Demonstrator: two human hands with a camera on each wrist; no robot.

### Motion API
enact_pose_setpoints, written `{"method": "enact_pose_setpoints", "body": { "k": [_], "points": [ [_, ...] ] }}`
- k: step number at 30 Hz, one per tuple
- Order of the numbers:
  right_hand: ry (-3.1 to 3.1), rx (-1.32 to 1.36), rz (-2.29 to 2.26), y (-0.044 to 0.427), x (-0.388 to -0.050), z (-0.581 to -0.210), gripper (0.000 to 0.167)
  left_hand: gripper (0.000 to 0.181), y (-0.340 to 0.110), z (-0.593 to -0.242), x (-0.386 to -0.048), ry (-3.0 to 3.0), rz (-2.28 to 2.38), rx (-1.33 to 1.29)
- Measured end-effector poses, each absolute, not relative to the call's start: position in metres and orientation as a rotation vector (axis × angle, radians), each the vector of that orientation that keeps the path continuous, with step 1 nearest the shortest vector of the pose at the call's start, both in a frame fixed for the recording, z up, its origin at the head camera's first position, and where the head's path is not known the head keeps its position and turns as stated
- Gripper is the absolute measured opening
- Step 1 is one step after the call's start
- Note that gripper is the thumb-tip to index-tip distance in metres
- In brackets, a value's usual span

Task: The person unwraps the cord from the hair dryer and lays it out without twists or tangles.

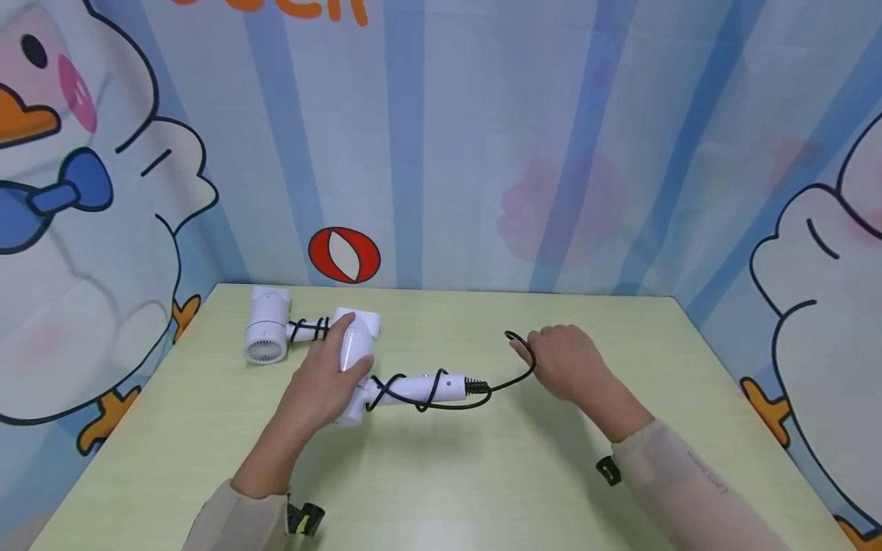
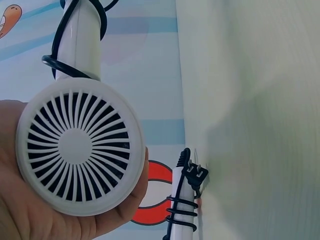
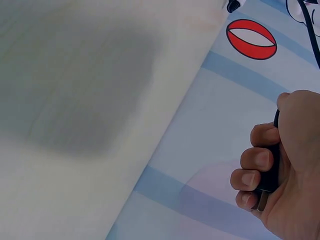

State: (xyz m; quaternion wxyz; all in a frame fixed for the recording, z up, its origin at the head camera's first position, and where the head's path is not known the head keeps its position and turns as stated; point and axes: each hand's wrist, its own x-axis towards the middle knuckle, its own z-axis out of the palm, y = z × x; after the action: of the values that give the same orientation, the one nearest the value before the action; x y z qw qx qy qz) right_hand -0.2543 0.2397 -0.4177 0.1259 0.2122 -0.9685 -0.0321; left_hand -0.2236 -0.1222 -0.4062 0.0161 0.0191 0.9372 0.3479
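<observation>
A white hair dryer [image 1: 357,348] is held above the table by my left hand [image 1: 320,386], which grips its barrel; the round vent grille [image 2: 75,146] faces the left wrist camera. Its black cord [image 1: 430,402] winds loosely round the handle [image 1: 451,387] and runs right to my right hand [image 1: 561,361]. In the right wrist view the fingers of my right hand [image 3: 295,165] curl round the black plug [image 3: 270,172], with its metal prongs [image 3: 263,201] showing below them.
A second white hair dryer [image 1: 267,325] lies at the table's back left, cord wrapped round its handle; its black plug [image 2: 196,174] shows in the left wrist view. A patterned curtain [image 1: 455,153] stands behind the table [image 1: 441,490].
</observation>
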Motion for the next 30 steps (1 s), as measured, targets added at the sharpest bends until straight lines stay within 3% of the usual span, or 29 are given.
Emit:
{"method": "enact_pose_setpoints", "body": {
  "k": [30],
  "points": [
    [-2.717,0.605,-0.111,0.239,-0.255,-0.371,0.042,0.074,-0.121,-0.414,-0.225,2.927,1.018,0.035]
  ]
}}
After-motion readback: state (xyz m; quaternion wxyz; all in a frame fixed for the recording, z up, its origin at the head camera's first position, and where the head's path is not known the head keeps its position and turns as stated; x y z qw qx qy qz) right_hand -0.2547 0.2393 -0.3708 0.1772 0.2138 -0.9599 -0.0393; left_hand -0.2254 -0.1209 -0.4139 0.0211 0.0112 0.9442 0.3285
